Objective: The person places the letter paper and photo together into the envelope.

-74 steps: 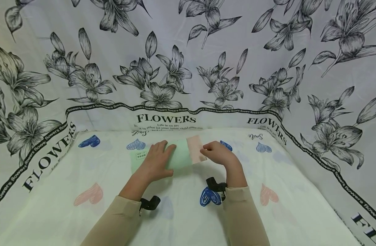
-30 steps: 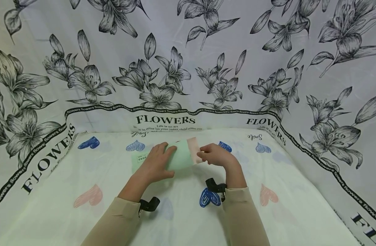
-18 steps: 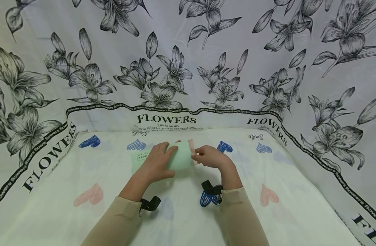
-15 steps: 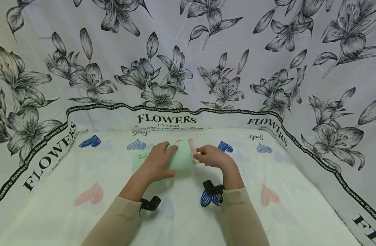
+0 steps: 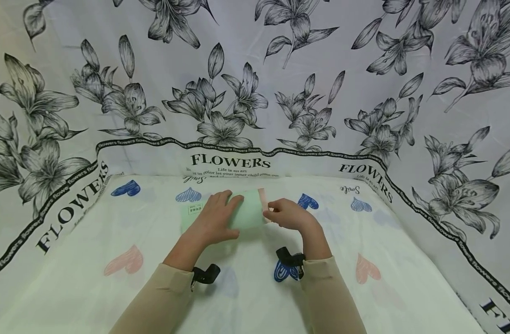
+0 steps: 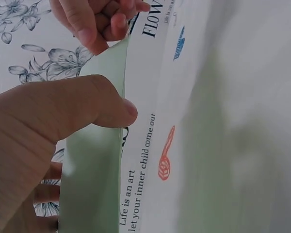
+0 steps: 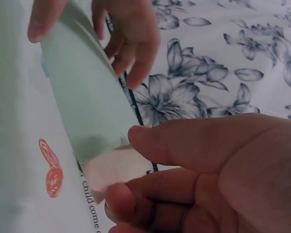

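Note:
A pale green paper envelope (image 5: 250, 212) is held just over the cloth, with a small printed box near its left end. My left hand (image 5: 211, 220) grips it across its width, thumb on the near edge and fingers at the far edge. From the envelope's right end sticks a narrow strip of pink paper (image 5: 264, 199); the rest is hidden inside. My right hand (image 5: 290, 215) pinches this pink paper between thumb and curled fingers, its thumb tip right at the mouth of the envelope in the right wrist view. The envelope bows upward between my hands.
A white cloth (image 5: 255, 297) with blue and pink hearts covers the surface. Behind and at both sides stands a white curtain (image 5: 175, 120) with black lily prints. Black wrist cameras sit at both cuffs.
My right hand has moved left with the pink paper, and much less pink shows outside the envelope than 2.5 seconds ago. My left hand keeps its grip. The head view has shifted slightly.

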Demonstrator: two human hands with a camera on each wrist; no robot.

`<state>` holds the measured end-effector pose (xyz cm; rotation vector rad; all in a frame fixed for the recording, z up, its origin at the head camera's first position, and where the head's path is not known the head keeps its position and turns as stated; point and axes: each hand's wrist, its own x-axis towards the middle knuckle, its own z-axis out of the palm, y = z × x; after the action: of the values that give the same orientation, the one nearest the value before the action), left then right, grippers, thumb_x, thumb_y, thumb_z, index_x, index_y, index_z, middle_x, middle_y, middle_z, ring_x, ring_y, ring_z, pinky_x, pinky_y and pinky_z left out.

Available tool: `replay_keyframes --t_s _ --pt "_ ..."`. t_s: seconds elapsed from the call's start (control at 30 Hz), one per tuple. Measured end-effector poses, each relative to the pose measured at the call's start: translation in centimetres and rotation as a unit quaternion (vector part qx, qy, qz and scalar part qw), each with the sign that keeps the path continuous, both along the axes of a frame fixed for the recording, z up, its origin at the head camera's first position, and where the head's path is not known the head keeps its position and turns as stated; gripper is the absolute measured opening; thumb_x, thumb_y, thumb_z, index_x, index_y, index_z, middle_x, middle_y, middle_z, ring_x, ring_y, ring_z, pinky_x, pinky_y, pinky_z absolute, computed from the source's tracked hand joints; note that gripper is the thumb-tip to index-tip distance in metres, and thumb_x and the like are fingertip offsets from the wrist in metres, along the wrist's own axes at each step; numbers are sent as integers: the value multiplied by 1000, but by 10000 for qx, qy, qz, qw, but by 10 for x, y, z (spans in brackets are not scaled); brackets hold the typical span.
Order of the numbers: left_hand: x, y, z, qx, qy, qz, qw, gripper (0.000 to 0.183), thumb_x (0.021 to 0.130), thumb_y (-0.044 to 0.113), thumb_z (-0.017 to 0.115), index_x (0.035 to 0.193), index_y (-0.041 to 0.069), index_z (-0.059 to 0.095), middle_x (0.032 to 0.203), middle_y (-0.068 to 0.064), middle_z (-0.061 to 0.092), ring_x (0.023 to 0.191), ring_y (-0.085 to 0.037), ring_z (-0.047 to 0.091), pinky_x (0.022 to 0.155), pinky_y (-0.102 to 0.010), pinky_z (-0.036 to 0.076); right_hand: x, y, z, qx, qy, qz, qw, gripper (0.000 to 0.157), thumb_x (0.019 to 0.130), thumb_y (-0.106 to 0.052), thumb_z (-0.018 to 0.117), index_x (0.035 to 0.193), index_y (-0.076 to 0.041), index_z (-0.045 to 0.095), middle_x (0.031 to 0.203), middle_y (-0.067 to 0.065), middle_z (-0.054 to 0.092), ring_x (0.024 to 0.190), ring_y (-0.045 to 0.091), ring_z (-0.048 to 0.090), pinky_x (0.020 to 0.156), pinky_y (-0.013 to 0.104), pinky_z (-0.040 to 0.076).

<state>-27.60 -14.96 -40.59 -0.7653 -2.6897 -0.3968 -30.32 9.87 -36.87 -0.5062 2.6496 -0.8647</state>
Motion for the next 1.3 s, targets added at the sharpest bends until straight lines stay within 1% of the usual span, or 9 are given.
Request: replay_keyframes --t_s 0.1,0.2,0.3,0.47,0.57,0.7,0.8,1.03,1.3 --pt "1 -3 1 -32 40 44 10000 92 69 33 89 147 10 48 143 -25 44 132 -44 42 116 -60 28 2 -10 -3 280 249 107 9992 28 102 -30 62 114 -7 71 88 7 66 77 22 60 66 36 49" --pt "2 -6 3 -132 47 126 9998 92 68 32 89 147 10 48 143 -25 44 132 -44 41 116 -64 27 4 -19 -6 476 462 226 9975 23 101 -30 63 98 -8 68 81 3 62 72 19 55 63 34 47" --pt "2 -6 5 -148 2 138 9998 92 67 31 90 146 10 49 141 -25 46 131 -45 42 114 -65 29 5 -21 -8 417 554 196 9974 20 102 -29 63 97 -10 67 81 1 61 71 19 55 62 34 47" --pt "2 -1 9 -184 -152 45 9997 89 69 32 89 146 11 49 141 -25 46 130 -44 42 113 -65 30 5 -9 -9 74 566 124 9983 21 103 -29 61 110 -11 70 85 5 63 72 21 55 63 36 47" --pt "2 0 9 -193 -249 70 9995 88 71 33 87 147 11 47 144 -25 45 133 -43 40 115 -63 28 4 0 -7 -197 432 91 9988 35 104 -30 59 130 -7 67 93 8 65 77 24 58 65 37 48" --pt "2 -3 9 -149 -296 138 9994 87 72 33 85 148 10 46 145 -25 43 135 -43 39 116 -60 28 1 8 0 -449 276 -65 9986 53 106 -34 57 150 -5 52 104 10 65 83 26 62 71 39 51" --pt "3 -8 9 -85 -236 133 9996 88 72 34 84 147 10 46 144 -25 44 133 -43 41 115 -57 31 1 7 4 -509 211 -85 9984 54 106 -34 57 151 -5 51 104 10 65 82 24 62 73 39 50" --pt "-1 -2 8 -113 -51 32 9999 88 71 36 86 146 10 48 143 -26 46 132 -43 44 115 -54 32 5 2 7 -809 273 240 9961 44 105 -32 58 143 -11 61 83 8 59 69 21 50 60 35 42" --pt "-2 -4 5 3 -50 126 9999 88 73 39 86 146 9 48 143 -27 44 131 -45 44 114 -53 35 7 11 16 -716 471 -40 9963 54 105 -34 59 152 -9 50 101 9 65 76 21 56 65 36 47"
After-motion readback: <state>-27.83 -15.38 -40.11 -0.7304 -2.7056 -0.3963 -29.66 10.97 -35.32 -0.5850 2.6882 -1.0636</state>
